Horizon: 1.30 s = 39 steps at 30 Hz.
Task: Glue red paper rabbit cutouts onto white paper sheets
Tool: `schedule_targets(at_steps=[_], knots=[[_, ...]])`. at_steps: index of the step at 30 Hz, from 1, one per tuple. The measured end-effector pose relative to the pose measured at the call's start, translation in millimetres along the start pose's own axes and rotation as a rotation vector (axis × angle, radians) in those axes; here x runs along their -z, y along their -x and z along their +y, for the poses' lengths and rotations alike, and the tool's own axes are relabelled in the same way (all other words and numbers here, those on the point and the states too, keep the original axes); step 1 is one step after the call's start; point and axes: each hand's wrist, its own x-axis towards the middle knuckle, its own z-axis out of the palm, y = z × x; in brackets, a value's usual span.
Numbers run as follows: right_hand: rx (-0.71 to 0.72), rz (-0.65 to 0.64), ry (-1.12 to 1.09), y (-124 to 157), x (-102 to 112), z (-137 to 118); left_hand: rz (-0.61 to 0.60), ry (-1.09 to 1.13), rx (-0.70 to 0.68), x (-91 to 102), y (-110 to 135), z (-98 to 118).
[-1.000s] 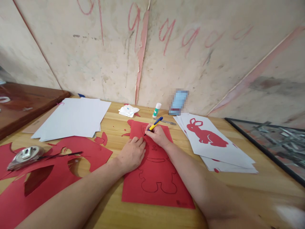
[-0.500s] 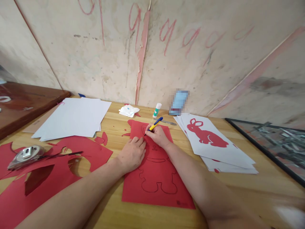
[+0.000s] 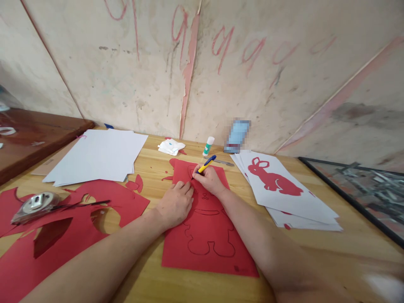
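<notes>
A sheet of red paper [image 3: 211, 229] lies in front of me, with a dark outline of an animal figure drawn on it: ear, small face, collar line and rounded feet. My left hand [image 3: 176, 203] rests palm down on the sheet's left side, fingers lying on the paper. Gripped in my right hand [image 3: 209, 181] is a yellow and blue pen [image 3: 205, 165], its tip on the paper near the ear line at the top. Part of the drawn head is hidden beneath my hands.
At left lie white sheets [image 3: 97, 155], cut red paper [image 3: 63, 261] and a tape measure [image 3: 36, 206]. Behind stand a glue stick [image 3: 208, 146] and a phone [image 3: 237, 135], near crumpled tissue [image 3: 171, 146]. A red paper rabbit [image 3: 274, 179] lies on white sheets at right, beside a black-framed panel [image 3: 350, 204].
Almost nothing differs. Both hands, the pen and the red sheet keep their places, and the view has shifted very slightly.
</notes>
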Motion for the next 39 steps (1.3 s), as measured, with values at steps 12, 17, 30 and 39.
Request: schedule_targets(at_steps=[12,17,30,39], knots=[[-0.012,0.006,0.006,0.0,-0.5,1.2,-0.014,-0.004,0.001,1.4,-0.2,0.5],[-0.014,0.005,0.005,0.3,-0.2,-0.2,0.001,0.011,-0.002,-0.8,-0.1,-0.2],[-0.005,-0.008,0.013,0.2,0.1,1.3,-0.002,-0.006,-0.001,1.4,0.0,0.5],[-0.005,-0.011,0.000,0.5,0.2,0.5,-0.009,-0.001,-0.004,0.6,0.0,0.2]])
